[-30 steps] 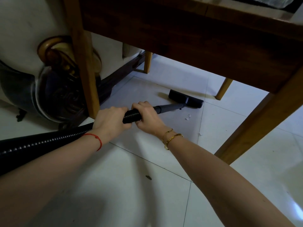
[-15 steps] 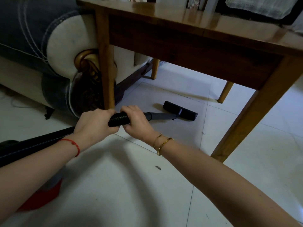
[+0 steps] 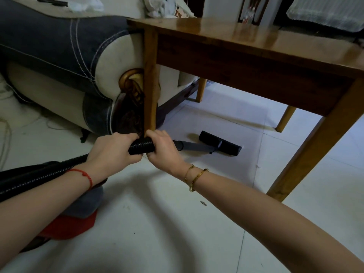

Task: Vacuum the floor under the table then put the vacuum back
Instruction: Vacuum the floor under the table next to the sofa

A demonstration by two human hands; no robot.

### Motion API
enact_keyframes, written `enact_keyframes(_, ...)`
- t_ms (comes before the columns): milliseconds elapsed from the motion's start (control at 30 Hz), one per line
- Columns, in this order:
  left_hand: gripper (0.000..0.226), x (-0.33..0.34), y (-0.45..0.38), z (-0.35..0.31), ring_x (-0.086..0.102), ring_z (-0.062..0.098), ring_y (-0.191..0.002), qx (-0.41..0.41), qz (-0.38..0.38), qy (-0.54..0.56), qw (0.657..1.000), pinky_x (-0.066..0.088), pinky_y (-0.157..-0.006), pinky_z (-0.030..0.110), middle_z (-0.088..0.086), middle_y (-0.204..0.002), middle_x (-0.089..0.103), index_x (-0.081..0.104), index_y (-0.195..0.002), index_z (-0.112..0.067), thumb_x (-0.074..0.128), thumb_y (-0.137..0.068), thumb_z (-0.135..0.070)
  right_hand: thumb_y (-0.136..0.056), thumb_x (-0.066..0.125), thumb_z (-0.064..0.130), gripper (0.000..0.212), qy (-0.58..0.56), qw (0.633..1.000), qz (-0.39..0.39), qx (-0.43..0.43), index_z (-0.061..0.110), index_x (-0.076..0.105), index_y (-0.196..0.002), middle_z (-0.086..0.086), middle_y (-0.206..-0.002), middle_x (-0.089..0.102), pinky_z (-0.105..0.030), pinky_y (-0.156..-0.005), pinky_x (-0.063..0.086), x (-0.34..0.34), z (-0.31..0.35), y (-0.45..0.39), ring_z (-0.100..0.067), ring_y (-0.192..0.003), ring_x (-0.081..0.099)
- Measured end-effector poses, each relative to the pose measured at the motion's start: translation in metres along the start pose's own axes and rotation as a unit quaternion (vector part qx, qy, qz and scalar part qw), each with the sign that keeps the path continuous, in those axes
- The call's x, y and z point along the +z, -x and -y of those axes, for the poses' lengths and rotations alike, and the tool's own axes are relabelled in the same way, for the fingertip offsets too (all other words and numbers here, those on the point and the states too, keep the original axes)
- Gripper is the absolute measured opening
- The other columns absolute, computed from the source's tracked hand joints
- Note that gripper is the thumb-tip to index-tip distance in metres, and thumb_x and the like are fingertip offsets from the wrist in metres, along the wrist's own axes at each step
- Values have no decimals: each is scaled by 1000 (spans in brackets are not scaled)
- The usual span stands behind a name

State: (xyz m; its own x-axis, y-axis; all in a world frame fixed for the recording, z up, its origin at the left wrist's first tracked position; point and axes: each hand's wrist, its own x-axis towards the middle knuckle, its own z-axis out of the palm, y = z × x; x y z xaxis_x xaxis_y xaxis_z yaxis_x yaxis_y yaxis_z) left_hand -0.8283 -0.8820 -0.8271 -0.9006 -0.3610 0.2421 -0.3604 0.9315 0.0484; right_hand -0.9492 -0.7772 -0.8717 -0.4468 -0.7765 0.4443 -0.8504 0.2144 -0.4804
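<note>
Both my hands grip the black ribbed vacuum hose (image 3: 140, 147) side by side. My left hand (image 3: 113, 152) holds it nearer the vacuum body, my right hand (image 3: 163, 149) nearer the grey wand (image 3: 195, 146). The wand runs to the black floor nozzle (image 3: 220, 143), which lies flat on the white tiles under the wooden table (image 3: 256, 42). The red and grey vacuum body (image 3: 78, 215) sits on the floor at lower left, partly behind my left forearm.
A navy and cream sofa (image 3: 69, 62) stands close against the table's near left leg (image 3: 150, 81). The near right leg (image 3: 315, 152) stands right of the nozzle. Small bits of debris (image 3: 203, 203) lie on the tiles. White cords (image 3: 6, 138) trail at far left.
My view has risen, so the tabletop and the vacuum body now show. The hose and nozzle have been drawn back toward me, and both hands keep their hold.
</note>
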Motion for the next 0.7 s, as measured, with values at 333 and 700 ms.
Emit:
enact_keyframes(333,17,24,-25,-12,60,15,-63,-4,23,10,1000,30,-46,23,-7,-69,59,56,-94,-28,58,-85,-43,-73,58,0,20,8,1000,-4,-2,12,53,-89,4,-79,42,-24,-67,23,7,-35,-6,-15,-77,35)
enact_keyframes(700,18,76,-88,-56,63,21,-72,0,49,49,998,37,-58,28,-3,-79,63,54,-91,-23,58,-85,-39,-75,61,1,16,50,998,35,28,10,53,-86,-5,-81,51,-34,-72,41,-5,-122,-17,-21,-80,44)
